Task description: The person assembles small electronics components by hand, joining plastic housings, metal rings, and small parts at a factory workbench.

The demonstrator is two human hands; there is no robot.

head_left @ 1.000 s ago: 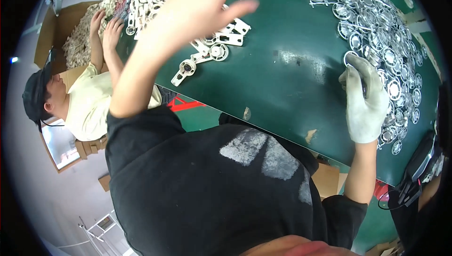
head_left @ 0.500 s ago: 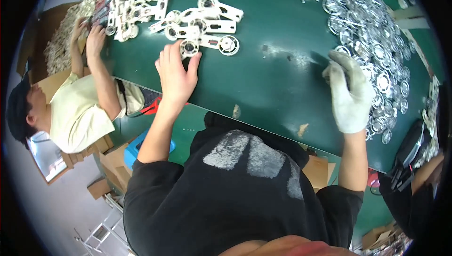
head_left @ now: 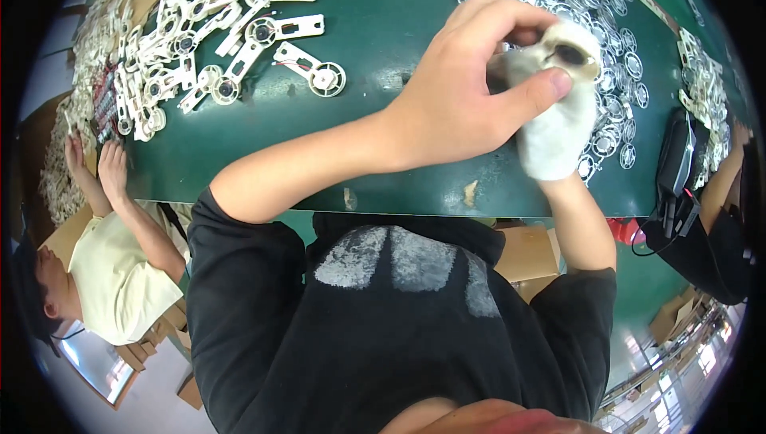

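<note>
In front of the silver pile, my two hands meet above the green table. My bare left hand [head_left: 455, 87] reaches across to the right, its thumb and fingers closed around a whitish piece with a dark oval centre [head_left: 568, 54]. My right hand [head_left: 552, 139], in a white glove, is closed against the same piece from the right. The hands hide most of the piece, so its full shape cannot be made out. Nearest on the left lies a white fan-shaped plastic part [head_left: 325, 79], with a round ring and a flat slotted handle.
Several similar white plastic parts [head_left: 263, 31] lie at the left of the green table [head_left: 375, 43]. Shiny silver ring-shaped grilles [head_left: 604, 144] are heaped at the right. A co-worker in a pale shirt [head_left: 124, 274] works at the left; another person's arm [head_left: 724, 171] shows at the right edge.
My left hand has left the white parts and swung right to meet my gloved right hand. The right hand has come away from the silver pile. The view has shifted.
</note>
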